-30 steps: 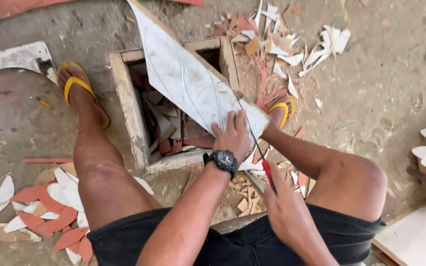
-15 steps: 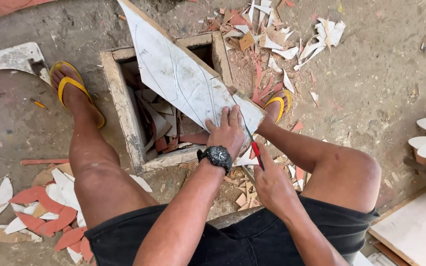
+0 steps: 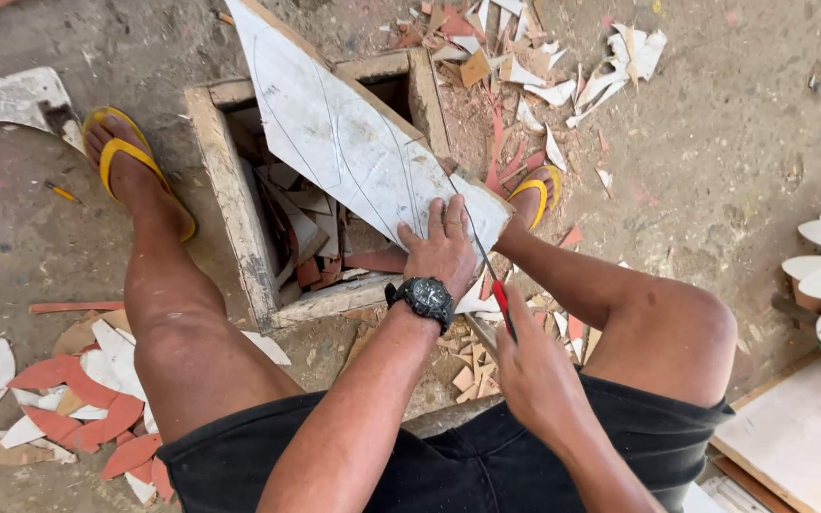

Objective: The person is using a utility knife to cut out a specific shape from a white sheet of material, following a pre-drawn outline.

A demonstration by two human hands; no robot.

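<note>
Tile: large white pointed ceramic slab [image 3: 353, 142] lies tilted across the square wooden box frame [image 3: 230, 199], near end overhanging. Left hand [image 3: 444, 249] lies flat on it, fingers spread, pinning it. Right hand [image 3: 534, 366] is closed around a red-handled scoring tool [image 3: 494, 285], tip at the tile edge. Risk: unsupported end snapping off-line; slip toward the pinning fingers.
</note>
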